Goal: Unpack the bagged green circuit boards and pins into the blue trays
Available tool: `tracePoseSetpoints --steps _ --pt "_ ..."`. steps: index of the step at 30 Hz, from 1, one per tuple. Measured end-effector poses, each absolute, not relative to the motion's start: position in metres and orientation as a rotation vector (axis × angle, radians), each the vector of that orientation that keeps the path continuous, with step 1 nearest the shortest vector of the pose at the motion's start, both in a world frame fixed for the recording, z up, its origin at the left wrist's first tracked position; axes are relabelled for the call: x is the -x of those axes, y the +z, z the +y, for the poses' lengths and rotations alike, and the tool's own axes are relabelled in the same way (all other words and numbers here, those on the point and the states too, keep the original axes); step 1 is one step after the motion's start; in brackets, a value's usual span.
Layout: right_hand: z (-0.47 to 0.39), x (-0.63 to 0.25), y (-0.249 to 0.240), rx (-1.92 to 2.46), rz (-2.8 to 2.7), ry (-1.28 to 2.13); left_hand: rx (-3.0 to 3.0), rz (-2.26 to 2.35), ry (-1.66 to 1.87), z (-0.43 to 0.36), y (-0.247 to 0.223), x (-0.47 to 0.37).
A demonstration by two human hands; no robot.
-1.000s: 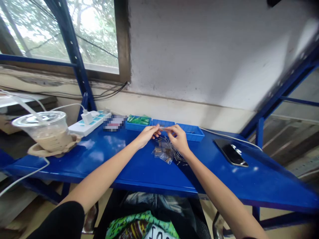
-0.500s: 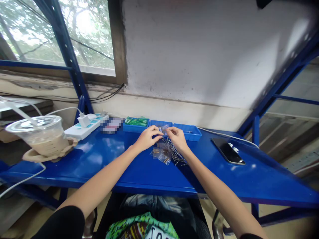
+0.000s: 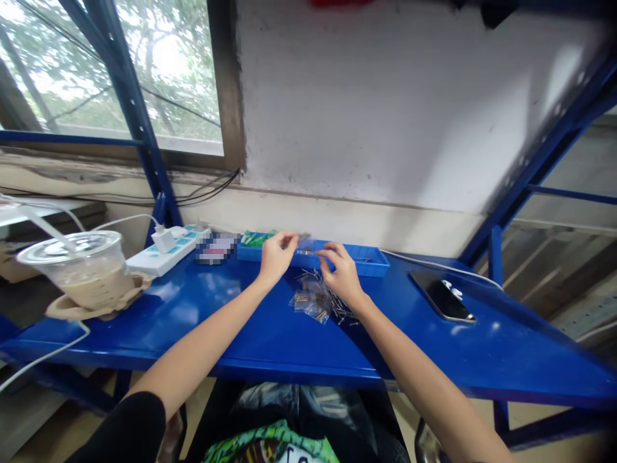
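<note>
Near the blue trays, my left hand (image 3: 278, 256) pinches a small clear plastic bag (image 3: 305, 243) by its edge. To the right of it, my right hand (image 3: 339, 270) has thumb and fingertips close together near the bag's lower side; what they hold is too small to make out. Below my hands, a pile of long metal screws (image 3: 341, 310) lies on the blue table. Clear bags with brass-coloured pieces (image 3: 312, 302) rest at its left. Behind stand blue trays (image 3: 372, 262), the left one holding green packets (image 3: 258, 239).
A phone (image 3: 441, 296) with white earbuds lies to the right. On the left are a lidded drink cup (image 3: 91, 273) in a carton holder and a white power strip (image 3: 166, 253). A white cable runs behind the trays. Blue metal posts rise at both sides.
My hands have moved apart, the left going left and slightly up. The small bag now hangs from my left hand, and my right hand has dropped slightly.
</note>
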State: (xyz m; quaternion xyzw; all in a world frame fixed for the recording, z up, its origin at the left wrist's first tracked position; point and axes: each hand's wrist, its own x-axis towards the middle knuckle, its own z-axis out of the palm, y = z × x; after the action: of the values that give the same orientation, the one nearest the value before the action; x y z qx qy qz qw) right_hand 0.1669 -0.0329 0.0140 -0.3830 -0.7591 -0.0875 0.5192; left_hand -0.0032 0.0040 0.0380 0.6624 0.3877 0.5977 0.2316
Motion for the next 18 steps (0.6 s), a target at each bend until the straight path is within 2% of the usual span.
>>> tracePoseSetpoints --steps 2,4,7,9,11,18 --pt "-0.033 -0.174 0.018 0.990 -1.749 -0.193 -2.044 1.179 1.860 0.011 0.052 -0.002" --pt "-0.031 -0.182 0.019 1.058 -1.763 -0.129 -2.359 1.316 1.810 0.017 0.059 -0.008" --pt "-0.026 -0.191 0.015 1.150 -1.987 0.031 -2.786 1.403 1.307 0.020 0.050 -0.013" --pt "-0.023 -0.193 0.010 1.180 -2.190 0.123 -2.871 1.339 0.980 0.017 0.034 -0.011" --pt "-0.021 -0.193 0.005 1.179 -2.358 0.178 -2.819 1.305 0.844 0.011 0.019 -0.004" --pt "-0.022 -0.185 0.001 1.071 -2.462 0.292 -2.567 1.191 1.051 -0.003 0.014 0.014"
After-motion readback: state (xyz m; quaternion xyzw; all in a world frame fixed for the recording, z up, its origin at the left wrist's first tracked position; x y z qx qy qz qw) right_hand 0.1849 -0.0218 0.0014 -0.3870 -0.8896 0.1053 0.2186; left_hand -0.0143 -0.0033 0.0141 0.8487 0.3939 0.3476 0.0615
